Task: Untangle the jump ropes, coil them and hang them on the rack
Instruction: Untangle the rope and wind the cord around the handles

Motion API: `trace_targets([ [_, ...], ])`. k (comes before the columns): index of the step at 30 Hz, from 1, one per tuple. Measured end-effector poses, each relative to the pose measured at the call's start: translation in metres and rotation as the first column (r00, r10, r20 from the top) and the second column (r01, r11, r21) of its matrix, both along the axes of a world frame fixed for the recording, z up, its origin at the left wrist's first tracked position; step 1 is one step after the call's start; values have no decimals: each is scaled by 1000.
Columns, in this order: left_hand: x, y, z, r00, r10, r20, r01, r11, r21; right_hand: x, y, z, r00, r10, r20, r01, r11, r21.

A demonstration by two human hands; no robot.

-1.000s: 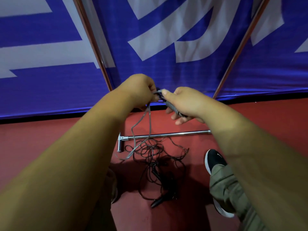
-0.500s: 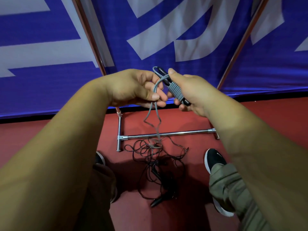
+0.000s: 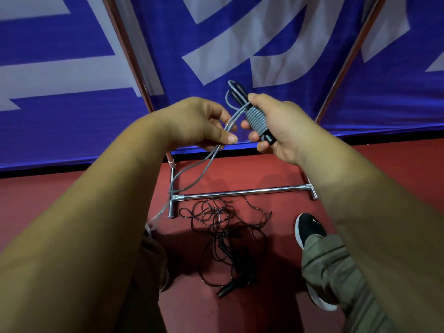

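Several more turns of the grey jump rope (image 3: 256,118) are now wound round its handles, which are gripped in the right hand (image 3: 282,131). The tail is pinched by the left hand (image 3: 199,123) (some slack is left trailing floorward). Coiling is judged nearly done, while the black jump rope (image 3: 223,234) lies tangled beside the rack (image 3: 240,193).

Left hand (image 3: 199,123) and right hand (image 3: 283,131) seen bare, forearms (image 3: 365,212) uncovered. Olive-green trousers (image 3: 336,267) worn on both legs, creased at right cuff. Black shoe (image 3: 308,228) with white sole, small white logo, worn on right foot.
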State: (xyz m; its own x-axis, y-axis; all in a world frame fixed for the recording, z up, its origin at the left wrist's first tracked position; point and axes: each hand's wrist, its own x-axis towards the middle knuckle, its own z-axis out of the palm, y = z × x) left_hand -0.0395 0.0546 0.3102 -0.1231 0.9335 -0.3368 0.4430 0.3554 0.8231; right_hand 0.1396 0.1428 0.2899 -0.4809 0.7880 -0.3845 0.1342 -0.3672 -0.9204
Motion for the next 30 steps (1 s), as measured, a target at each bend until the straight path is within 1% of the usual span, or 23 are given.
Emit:
trace_targets([
  [3,7,2,-2,981,84,-175,-80,996,31,-1,-1,-2,1000,-4,5,4,1000,5],
  [4,8,3,-3,971,124,-207,-116,992,53,-1,-2,-3,1000,-11,7,11,1000,7],
  [5,10,4,-4,965,161,-206,-150,986,70,-2,-1,-4,1000,-20,12,19,1000,8],
  [6,9,5,-6,969,182,-164,-171,982,81,-2,-1,-5,999,-29,21,29,1000,10],
  [7,10,4,-6,981,174,-89,-166,982,87,-3,0,-6,999,-38,31,38,999,13],
  [9,9,3,-7,989,111,102,-123,985,121,-2,4,-7,997,-51,50,50,998,24],
  [10,9,3,-7,975,90,204,-122,981,149,-2,6,-7,997,-51,59,49,998,33],
  [12,9,4,-8,911,92,401,-174,969,173,-1,7,-9,997,-44,63,41,998,46],
  [13,9,5,-8,880,97,465,-197,966,170,-2,7,-9,998,-42,56,39,998,49],
  [14,9,7,-7,865,98,492,-206,963,171,-2,7,-8,998,-42,47,40,998,51],
  [15,9,8,-8,872,94,481,-202,963,178,-2,8,-7,998,-46,39,44,998,52],
  [16,7,9,-9,894,82,439,-182,965,190,-1,8,-6,998,-54,30,52,997,49],
  [17,5,9,-10,928,63,366,-146,968,202,0,9,-4,998,-67,23,66,997,41],
  [19,1,8,-10,985,33,169,-68,975,210,2,10,0,995,-95,12,95,995,19],
  [21,-1,5,-9,1000,22,8,-23,981,194,3,10,2,995,-99,-6,99,995,-7],
  [22,-2,4,-8,999,17,-41,-10,984,180,4,8,4,996,-92,-21,91,996,-26],
  [26,1,2,-5,993,-27,-116,38,995,98,5,5,4,997,-58,-56,55,997,-48],
  [30,6,1,-8,987,-16,-162,27,997,67,1,3,2,997,-61,-53,59,998,-33],
])
